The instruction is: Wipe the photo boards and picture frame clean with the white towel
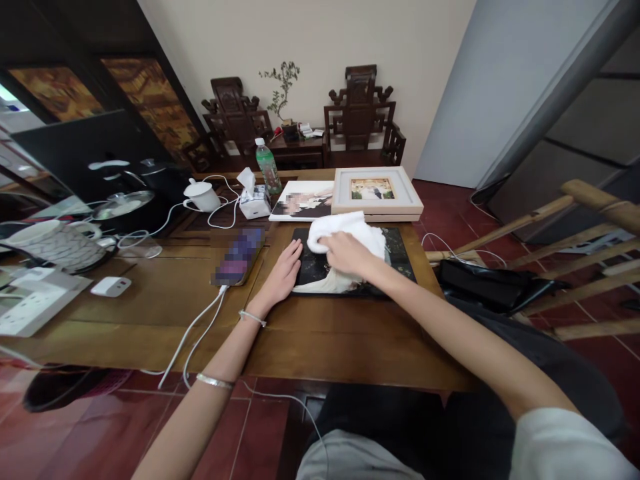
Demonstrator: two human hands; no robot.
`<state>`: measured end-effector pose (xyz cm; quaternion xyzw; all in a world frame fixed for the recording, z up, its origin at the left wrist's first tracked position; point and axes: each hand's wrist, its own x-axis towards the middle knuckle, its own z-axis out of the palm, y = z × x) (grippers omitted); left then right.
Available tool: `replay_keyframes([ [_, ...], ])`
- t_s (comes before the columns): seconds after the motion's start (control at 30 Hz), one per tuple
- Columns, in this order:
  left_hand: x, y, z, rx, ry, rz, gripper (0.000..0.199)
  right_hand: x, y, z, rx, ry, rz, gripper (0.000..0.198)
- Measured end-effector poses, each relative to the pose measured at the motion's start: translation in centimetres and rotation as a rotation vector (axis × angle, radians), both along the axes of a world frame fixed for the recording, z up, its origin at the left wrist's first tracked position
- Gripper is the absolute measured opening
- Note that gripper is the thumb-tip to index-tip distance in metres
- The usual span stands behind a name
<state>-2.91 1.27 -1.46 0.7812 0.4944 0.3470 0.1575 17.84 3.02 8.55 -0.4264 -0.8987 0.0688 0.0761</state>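
A dark photo panel (pixel 403 257) with a pale dress in its picture lies flat on the wooden table (pixel 320 340) in front of me. My right hand (pixel 347 253) grips a white cloth (pixel 367 230), which rests on the panel and covers much of its upper middle. Fingers stretched out, my left hand (pixel 283 273) lies at the panel's left edge. A phone (pixel 237 257) plugged into a white cable is just left of that hand.
Behind the panel lie a framed picture (pixel 410 200) and another photo panel (pixel 295 193). A tissue box (pixel 255 202), green bottle (pixel 267 163), lidded white cup (pixel 203 197), patterned pitcher (pixel 60 243) and power strip (pixel 37 307) stand leftward. A wooden chair (pixel 565 267) is at right.
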Motion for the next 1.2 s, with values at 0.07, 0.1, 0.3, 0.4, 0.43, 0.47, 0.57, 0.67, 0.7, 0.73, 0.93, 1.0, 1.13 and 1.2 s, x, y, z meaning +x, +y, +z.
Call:
replay_keyframes([
  [0.07, 0.0, 0.0, 0.0, 0.001, -0.004, -0.015, 0.049, -0.2, -3.3, -0.7, 0.019, -0.018, 0.055, 0.043],
  [0.1, -0.1, 0.0, 0.0, 0.004, -0.006, -0.025, 0.05, -0.2, -5.0, -1.0, 0.023, -0.021, 0.096, 0.041],
  [0.3, -0.1, 0.1, -0.1, 0.014, 0.0, -0.015, 0.05, 1.5, -11.6, -0.8, -0.036, 0.016, 0.268, 0.031],
  [0.4, -0.1, 0.2, -0.1, 0.014, 0.018, 0.002, 0.049, 2.8, -11.0, 0.0, -0.086, 0.033, 0.218, 0.031],
  [0.43, -0.1, 0.2, -0.1, 0.013, 0.022, 0.003, 0.049, 3.3, -10.2, 0.2, -0.092, 0.039, 0.185, 0.032],
  [0.47, -0.1, 0.2, -0.2, 0.013, 0.024, 0.003, 0.049, 3.7, -9.2, 0.3, -0.093, 0.044, 0.148, 0.035],
  [0.57, -0.2, 0.3, -0.1, 0.009, 0.027, -0.008, 0.048, 4.4, -5.5, 0.1, -0.051, 0.04, 0.037, 0.041],
  [0.67, -0.1, 0.1, 0.2, -0.009, 0.026, -0.011, 0.049, 4.0, -1.9, -0.5, 0.056, 0.029, -0.045, 0.045],
  [0.7, 0.0, 0.0, 0.4, -0.015, 0.018, -0.007, 0.05, 3.6, -1.1, -0.7, 0.088, 0.022, -0.059, 0.045],
  [0.73, 0.2, -0.2, 0.7, -0.016, 0.002, -0.003, 0.052, 3.0, -0.5, -0.9, 0.109, 0.012, -0.06, 0.044],
  [0.93, 0.9, -1.4, 2.3, 0.061, -0.209, 0.041, 0.057, -0.9, -1.8, -2.0, 0.087, 0.014, 0.237, 0.04],
  [1.0, 0.9, -1.5, 2.4, 0.078, -0.227, 0.084, 0.058, -1.2, -3.5, -2.0, 0.041, 0.026, 0.359, 0.039],
  [1.13, 1.0, -1.3, 2.1, 0.08, -0.121, 0.121, 0.057, 0.3, -6.7, -0.8, -0.019, 0.048, 0.369, 0.036],
  [1.2, 1.2, -1.2, 1.9, 0.077, -0.056, 0.102, 0.056, 1.7, -7.5, 0.0, -0.035, 0.048, 0.323, 0.033],
])
